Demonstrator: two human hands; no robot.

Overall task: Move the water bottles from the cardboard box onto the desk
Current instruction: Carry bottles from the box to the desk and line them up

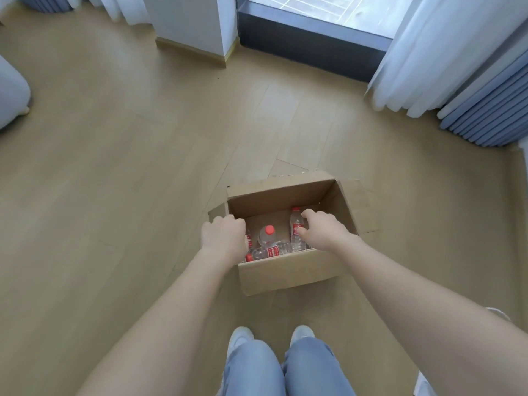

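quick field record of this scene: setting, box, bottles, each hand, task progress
setting: wooden floor, white curtains, no desk in view
box: open cardboard box on the floor
bottles: at least four red-capped water bottles inside; one upright, one lying down
left hand: left hand reaching in, over a partly hidden bottle; grip unclear
right hand: right hand closing around a bottle
progress: nothing lifted out yet

Soft daylight from the window (320, 12) at top, floor (114, 167) evenly lit, faint shadows beside the box (285, 272), wide-angle bowing at the edges, overall slightly soft, bottle labels perhaps too blurred to read
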